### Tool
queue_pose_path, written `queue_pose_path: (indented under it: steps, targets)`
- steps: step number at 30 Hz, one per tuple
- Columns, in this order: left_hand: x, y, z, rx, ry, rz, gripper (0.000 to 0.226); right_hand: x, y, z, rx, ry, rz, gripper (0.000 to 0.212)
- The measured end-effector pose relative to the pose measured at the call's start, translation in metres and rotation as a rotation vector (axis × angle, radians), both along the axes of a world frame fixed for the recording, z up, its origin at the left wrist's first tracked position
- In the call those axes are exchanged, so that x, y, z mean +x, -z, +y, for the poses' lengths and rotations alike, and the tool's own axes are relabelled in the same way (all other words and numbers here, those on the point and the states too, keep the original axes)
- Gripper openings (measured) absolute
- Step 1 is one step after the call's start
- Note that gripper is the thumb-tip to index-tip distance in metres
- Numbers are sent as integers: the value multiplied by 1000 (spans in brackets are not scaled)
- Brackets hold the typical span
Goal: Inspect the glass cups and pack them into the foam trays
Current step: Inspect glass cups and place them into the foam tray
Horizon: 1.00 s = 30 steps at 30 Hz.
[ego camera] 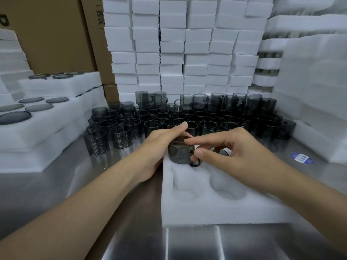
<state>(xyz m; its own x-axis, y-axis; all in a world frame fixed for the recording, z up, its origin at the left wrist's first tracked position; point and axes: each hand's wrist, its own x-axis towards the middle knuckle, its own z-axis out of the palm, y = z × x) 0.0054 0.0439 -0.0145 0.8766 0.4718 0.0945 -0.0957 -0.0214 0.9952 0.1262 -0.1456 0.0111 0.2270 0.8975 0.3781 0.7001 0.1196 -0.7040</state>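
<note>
We see smoky grey glass cup [179, 154] in white foam tray [216, 199] | left hand [161, 147] touching rim | right hand [234, 149] pinching handle

- Dim, cool, flat indoor light; source not in view.
- Pale streaky glare on steel table [216, 244] at 6 o'clock.
- Soft shadows under forearms, 7 o'clock.
- White foam stacks [185, 44] near blown out at 12.
- Wide-angle bending at edges; corners soft, slight blur overall.

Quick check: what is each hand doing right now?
Left hand: open, straight fingers on the smoky glass cup.
Right hand: pinching the cup's handle.
</note>
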Motion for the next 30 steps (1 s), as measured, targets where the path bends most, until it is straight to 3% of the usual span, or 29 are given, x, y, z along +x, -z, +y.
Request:
queue_pose_path:
  steps: [3, 9, 13, 16, 19, 21, 24, 27, 30]
  targets:
    - [2, 0, 0, -1, -9, 37, 55, -1, -1, 0, -11, -9, -4, 25]
    - [-1, 4, 4, 177, 82, 17, 22, -1, 0, 1, 3, 33, -262, 15]
    - [-2, 5, 8, 259, 127, 57, 30, -2, -2, 2, -83, 37, -392, 24]
    - [1, 6, 6, 173, 56, 29, 29, 1, -2, 2, -100, 17, -357, 28]
    - [5, 3, 8, -159, -191, -67, 38, 25, -7, 1, 10, 119, -173, 21]
    - [4, 4, 11, -135, -329, -87, 40, 52, -7, 0, 65, 295, -165, 20]
    - [4, 10, 10, -93, -439, -77, 41, 94, 7, -4, -27, 472, -204, 29]
    - [7, 11, 7, -33, -459, -55, 41, 125, 22, -6, -69, 493, -114, 39]
    - [7, 12, 6, 10, -456, -53, 41, 139, 39, -6, -140, 415, -180, 51]
